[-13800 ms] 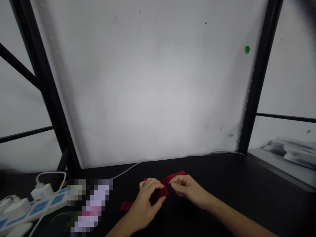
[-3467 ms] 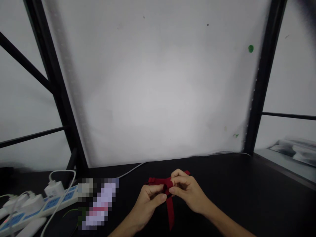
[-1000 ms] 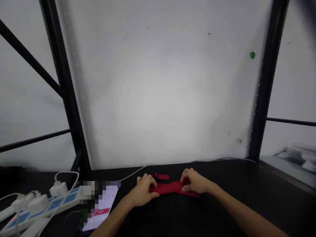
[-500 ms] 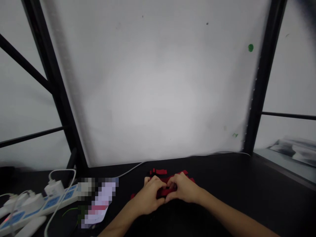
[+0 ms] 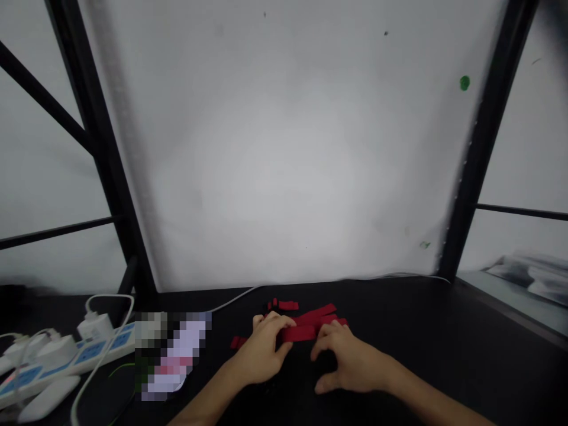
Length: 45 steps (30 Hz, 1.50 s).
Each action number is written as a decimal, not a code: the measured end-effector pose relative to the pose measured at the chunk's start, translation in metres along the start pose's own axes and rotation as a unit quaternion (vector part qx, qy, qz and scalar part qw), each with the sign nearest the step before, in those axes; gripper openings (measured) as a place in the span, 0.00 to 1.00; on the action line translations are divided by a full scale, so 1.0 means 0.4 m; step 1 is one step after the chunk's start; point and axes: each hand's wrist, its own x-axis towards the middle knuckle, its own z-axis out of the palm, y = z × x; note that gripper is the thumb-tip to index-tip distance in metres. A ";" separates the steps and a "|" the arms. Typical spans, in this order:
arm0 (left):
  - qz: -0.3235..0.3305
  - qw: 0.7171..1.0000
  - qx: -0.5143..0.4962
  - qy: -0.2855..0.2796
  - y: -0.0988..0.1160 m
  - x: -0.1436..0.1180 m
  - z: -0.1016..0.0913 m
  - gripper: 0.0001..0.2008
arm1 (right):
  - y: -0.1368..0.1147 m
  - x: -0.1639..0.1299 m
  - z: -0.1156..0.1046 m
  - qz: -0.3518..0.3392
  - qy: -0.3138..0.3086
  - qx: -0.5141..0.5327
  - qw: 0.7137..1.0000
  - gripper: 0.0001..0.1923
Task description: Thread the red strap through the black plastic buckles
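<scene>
On the black table lie several red fabric straps. A folded red strap [image 5: 304, 333] stretches between my two hands. My left hand [image 5: 264, 350] rests at the strap's left end, with the fingers curled over it and the thumb in front. My right hand [image 5: 350, 358] is at the right, its thumb and fingers spread apart, the fingertips close to the strap's right end; contact there is unclear. More red straps [image 5: 326, 310] lie just behind the hands. A short red strap with a black part [image 5: 288, 305] sits farther back. Another red end [image 5: 236, 342] pokes out left of my left hand.
At the left, a white power strip [image 5: 89, 353] carries plugs and cables. Beside it lies a blurred, pale purple flat object [image 5: 189, 346]. A thin cable [image 5: 235, 297] runs along the white back panel [image 5: 284, 177]. Black frame posts [image 5: 486, 142] stand at both sides.
My hands have moved apart from their earlier thumb-to-thumb position. The right hand has opened and shifted right, and more of the red strap between them now shows.
</scene>
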 end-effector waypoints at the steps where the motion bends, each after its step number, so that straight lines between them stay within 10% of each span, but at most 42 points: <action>1: -0.003 1.000 0.006 0.002 -0.002 -0.004 -0.002 0.16 | -0.001 0.009 0.004 0.001 -0.010 -0.004 1.000 0.22; 8: -0.006 1.000 0.008 -0.005 -0.019 -0.027 -0.023 0.13 | 0.026 0.075 -0.005 -0.003 -0.033 0.163 0.986 0.17; 17: 0.022 0.999 -0.003 -0.024 0.002 -0.041 -0.034 0.10 | 0.053 0.102 0.024 -0.010 0.099 0.513 0.853 0.21; 34: -0.013 0.996 -0.079 -0.030 0.018 -0.041 0.008 0.24 | -0.014 0.106 0.092 -0.005 0.193 0.386 0.902 0.09; 45: 0.031 0.999 -0.038 -0.011 0.040 -0.034 -0.002 0.15 | -0.010 0.070 0.028 -0.029 0.099 0.358 0.928 0.11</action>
